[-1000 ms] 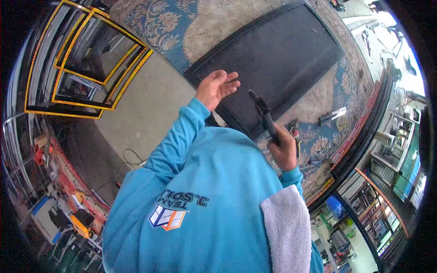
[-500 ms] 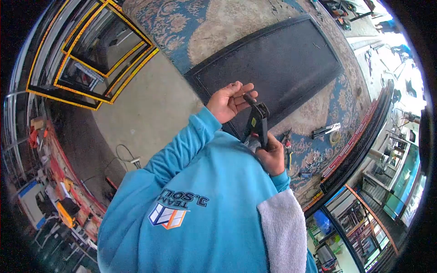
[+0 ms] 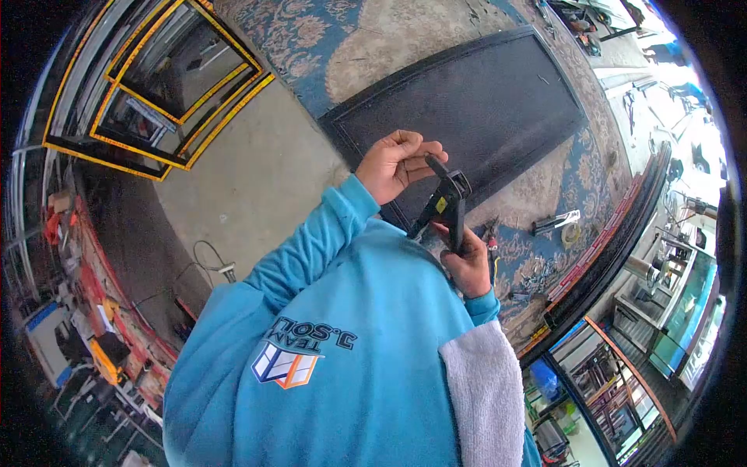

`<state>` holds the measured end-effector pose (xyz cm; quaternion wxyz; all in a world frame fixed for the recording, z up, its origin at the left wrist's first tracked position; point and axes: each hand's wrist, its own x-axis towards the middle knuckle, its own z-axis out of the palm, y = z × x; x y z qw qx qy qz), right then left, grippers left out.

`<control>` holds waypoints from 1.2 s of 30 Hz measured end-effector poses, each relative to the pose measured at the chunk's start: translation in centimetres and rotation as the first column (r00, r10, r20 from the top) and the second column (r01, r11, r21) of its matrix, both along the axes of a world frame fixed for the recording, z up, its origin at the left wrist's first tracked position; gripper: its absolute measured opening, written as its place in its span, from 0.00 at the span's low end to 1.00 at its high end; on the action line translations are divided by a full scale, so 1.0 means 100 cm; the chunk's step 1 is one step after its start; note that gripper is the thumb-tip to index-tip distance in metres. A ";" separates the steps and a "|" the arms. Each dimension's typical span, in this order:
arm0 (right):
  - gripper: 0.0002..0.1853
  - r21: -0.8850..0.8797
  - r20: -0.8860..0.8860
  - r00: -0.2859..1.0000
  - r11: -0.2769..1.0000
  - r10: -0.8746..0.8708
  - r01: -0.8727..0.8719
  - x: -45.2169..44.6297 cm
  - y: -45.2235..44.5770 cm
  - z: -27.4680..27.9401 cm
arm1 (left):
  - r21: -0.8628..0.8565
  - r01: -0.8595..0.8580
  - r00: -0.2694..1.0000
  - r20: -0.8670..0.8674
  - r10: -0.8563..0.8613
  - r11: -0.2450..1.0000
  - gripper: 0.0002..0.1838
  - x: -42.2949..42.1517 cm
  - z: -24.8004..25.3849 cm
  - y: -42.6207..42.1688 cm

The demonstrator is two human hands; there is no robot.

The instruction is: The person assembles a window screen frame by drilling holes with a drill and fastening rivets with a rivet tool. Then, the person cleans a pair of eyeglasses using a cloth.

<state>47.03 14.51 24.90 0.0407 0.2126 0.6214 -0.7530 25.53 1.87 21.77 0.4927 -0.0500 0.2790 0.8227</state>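
Observation:
My right hand point(image 3: 469, 266) is wrapped round a black hand tool point(image 3: 445, 204) with a small yellow label, in front of my chest. The tool tilts up, and its narrow tip points towards my left hand point(image 3: 395, 166). The left hand has thumb and forefinger pressed together and its other fingers curled beside that tip; anything between them is too small to make out. Beyond both hands, a black framed panel point(image 3: 482, 101) lies flat on a patterned carpet point(image 3: 296, 39).
Yellow-edged frames point(image 3: 183, 123) stand at the upper left. A cable point(image 3: 204, 261) lies on the concrete floor. Pliers point(image 3: 492, 243), a roll of tape point(image 3: 571, 233) and scattered small metal parts point(image 3: 538, 274) lie right of my hands. Long dark profiles point(image 3: 615, 241) run along the right.
My left hand has moved right, to the tool's tip, and its fingers have curled in. The tool has turned and come up close to that hand, still in my right hand.

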 end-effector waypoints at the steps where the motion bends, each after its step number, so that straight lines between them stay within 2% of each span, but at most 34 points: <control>1: 0.31 -0.026 0.001 1.000 1.000 0.000 0.000 -0.001 -0.001 0.000 | 0.003 -0.006 1.000 0.002 0.006 1.000 0.07 -0.001 0.001 -0.002; 9: 0.34 0.003 0.070 0.989 0.991 0.130 -0.130 -0.008 -0.009 -0.006 | 0.027 -0.049 0.996 0.069 0.047 0.998 0.08 -0.007 -0.003 -0.022; 16: 0.36 -0.116 0.161 0.970 0.979 0.182 -0.165 -0.027 -0.018 -0.008 | 0.029 -0.075 0.986 0.155 0.070 0.997 0.07 -0.025 -0.008 -0.040; 19: 0.37 -0.122 0.208 0.953 0.972 0.221 -0.199 -0.047 -0.027 0.001 | 0.004 -0.103 0.987 0.126 0.102 0.995 0.05 -0.037 -0.011 -0.052; 21: 0.38 -0.117 0.213 0.945 0.967 0.248 -0.228 -0.065 -0.037 0.002 | 0.052 0.059 0.971 0.228 -0.070 0.997 0.05 -0.053 -0.017 -0.063; 22: 0.38 -0.082 0.161 0.965 0.977 0.209 -0.198 -0.073 -0.042 -0.002 | 0.050 0.050 0.969 0.238 -0.060 0.998 0.05 -0.061 -0.020 -0.068; 24: 0.39 -0.018 0.057 0.989 0.991 0.133 -0.132 -0.089 -0.052 -0.006 | 0.043 0.135 0.939 0.314 -0.141 0.990 0.05 -0.074 -0.028 -0.077; 25: 0.39 -0.021 0.069 0.988 0.990 0.140 -0.139 -0.100 -0.057 -0.007 | 0.043 0.127 0.936 0.325 -0.134 0.991 0.05 -0.079 -0.031 -0.080; 27: 0.36 0.028 0.092 0.976 0.979 0.199 -0.202 -0.123 -0.066 -0.008 | 0.185 0.203 0.885 0.385 -0.261 0.961 0.06 -0.088 -0.034 -0.080; 28: 0.30 0.018 0.160 0.966 0.977 0.205 -0.210 -0.124 -0.063 -0.016 | 0.228 0.188 0.890 0.372 -0.263 0.956 0.08 -0.093 -0.034 -0.078; 29: 0.30 0.020 0.167 0.965 0.978 0.201 -0.207 -0.131 -0.063 -0.020 | 0.232 0.190 0.887 0.377 -0.268 0.954 0.08 -0.101 -0.036 -0.076; 31: 0.27 0.208 0.218 0.973 0.970 0.082 -0.128 -0.155 -0.065 -0.019 | 0.153 0.196 0.903 0.356 -0.239 0.969 0.10 -0.119 -0.042 -0.073; 32: 0.22 0.245 0.141 0.990 0.969 0.001 -0.036 -0.167 -0.070 -0.020 | 0.155 0.200 0.898 0.365 -0.244 0.967 0.10 -0.127 -0.048 -0.074; 33: 0.22 0.245 0.153 0.988 0.969 -0.008 -0.031 -0.172 -0.065 -0.024 | -0.110 0.261 0.947 0.224 -0.232 0.959 0.12 -0.134 -0.058 -0.077; 34: 0.20 0.305 0.311 0.950 0.942 0.040 -0.139 -0.173 -0.056 -0.029 | -0.369 0.270 0.962 0.078 -0.260 0.889 0.14 -0.138 -0.069 -0.080; 35: 0.18 0.344 0.464 0.883 0.904 0.071 -0.254 -0.173 -0.049 -0.033 | -0.509 0.258 0.956 0.012 -0.293 0.821 0.16 -0.138 -0.087 -0.084; 36: 0.18 0.360 0.503 0.864 0.899 0.040 -0.251 -0.175 -0.051 -0.035 | -0.634 0.230 0.941 -0.050 -0.336 0.738 0.18 -0.135 -0.108 -0.090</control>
